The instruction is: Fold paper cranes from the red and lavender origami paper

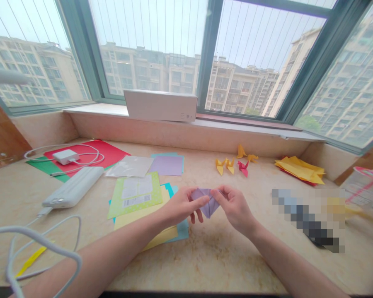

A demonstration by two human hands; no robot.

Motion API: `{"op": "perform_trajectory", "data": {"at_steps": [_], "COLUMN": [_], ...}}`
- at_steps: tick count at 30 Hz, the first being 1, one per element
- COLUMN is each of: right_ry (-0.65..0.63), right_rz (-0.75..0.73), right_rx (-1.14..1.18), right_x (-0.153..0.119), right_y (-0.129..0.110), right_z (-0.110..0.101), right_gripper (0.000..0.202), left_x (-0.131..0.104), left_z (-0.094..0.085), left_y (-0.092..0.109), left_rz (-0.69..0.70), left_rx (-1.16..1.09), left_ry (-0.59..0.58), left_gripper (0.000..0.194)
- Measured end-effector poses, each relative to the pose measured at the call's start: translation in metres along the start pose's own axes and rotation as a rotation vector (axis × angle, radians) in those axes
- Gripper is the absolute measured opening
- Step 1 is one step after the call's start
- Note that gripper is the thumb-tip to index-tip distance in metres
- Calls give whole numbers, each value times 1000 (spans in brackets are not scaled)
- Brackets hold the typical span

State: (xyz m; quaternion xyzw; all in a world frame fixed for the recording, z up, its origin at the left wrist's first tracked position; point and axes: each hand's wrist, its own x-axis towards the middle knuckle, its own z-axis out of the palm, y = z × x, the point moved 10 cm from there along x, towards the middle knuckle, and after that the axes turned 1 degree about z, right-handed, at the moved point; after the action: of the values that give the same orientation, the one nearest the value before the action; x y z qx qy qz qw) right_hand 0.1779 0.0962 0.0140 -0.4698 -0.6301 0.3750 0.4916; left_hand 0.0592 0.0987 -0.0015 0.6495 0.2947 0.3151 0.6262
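Observation:
A partly folded piece of purple origami paper (207, 209) is held between my two hands above the stone-patterned counter. My left hand (186, 203) grips its left side, thumb on the front face and fingers behind. On the right side, my right hand (233, 205) pinches the upper edge with thumb and fingers. The paper tapers to a point at the bottom, and creases show on its face. Beyond my hands stand several yellow paper cranes (229, 165) and a red paper crane (243, 168).
Coloured paper sheets with a light green packet (136, 194) lie left of my hands. A power bank (74, 188), white charger (66, 156) and looping cables are further left. Yellow paper (300, 169) lies at the right, near a blurred-out object (307, 219). A white box (161, 106) stands on the sill.

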Motion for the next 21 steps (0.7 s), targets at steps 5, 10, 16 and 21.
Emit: {"op": "perform_trajectory", "data": {"at_steps": [5, 10, 16, 21], "right_ry": [79, 84, -29, -70], "right_rz": [26, 12, -56, 39], "right_rx": [161, 179, -78, 18], "right_x": [2, 3, 5, 5], "right_y": [7, 8, -4, 1], "right_z": [0, -1, -8, -3], "right_gripper": [43, 42, 34, 34], "left_x": [-1, -3, 0, -2], "left_z": [6, 12, 1, 0], "left_y": [-5, -9, -7, -5], "left_rz": [-67, -77, -56, -62], "left_rx": [-202, -209, -53, 7], "left_ry": [-45, -97, -6, 13], "left_gripper": [44, 46, 39, 37]}}
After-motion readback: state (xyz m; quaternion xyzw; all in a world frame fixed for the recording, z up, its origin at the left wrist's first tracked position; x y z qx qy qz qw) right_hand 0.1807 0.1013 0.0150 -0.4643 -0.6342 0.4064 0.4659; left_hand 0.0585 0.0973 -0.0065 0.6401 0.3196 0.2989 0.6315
